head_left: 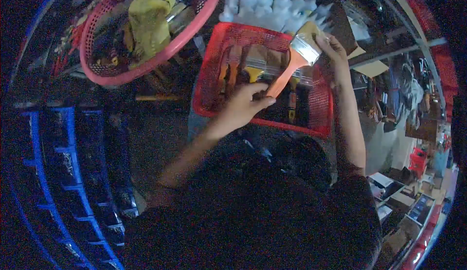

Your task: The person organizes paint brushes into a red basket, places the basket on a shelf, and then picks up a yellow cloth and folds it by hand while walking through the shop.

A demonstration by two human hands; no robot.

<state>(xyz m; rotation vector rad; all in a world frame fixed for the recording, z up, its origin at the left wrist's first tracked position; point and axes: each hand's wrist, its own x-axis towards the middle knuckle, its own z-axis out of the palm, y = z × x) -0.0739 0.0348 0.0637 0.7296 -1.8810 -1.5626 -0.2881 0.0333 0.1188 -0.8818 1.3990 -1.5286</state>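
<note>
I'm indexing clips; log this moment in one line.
Left hand: holds flat orange-handled paintbrush | right hand: at its tan bristles | beneath: red plastic mesh basket of brushes

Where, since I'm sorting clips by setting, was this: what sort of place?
Probably a hardware shop or its stockroom. The red basket holds several paintbrushes, what look like white pointed-tip bottles cluster beyond it, and blue-edged racks stand at the left.

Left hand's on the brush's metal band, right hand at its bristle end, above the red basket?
Not the metal band: the head view shows the left hand holding the brush by its orange handle. Right hand at the bristle end, red basket: correct.
</note>
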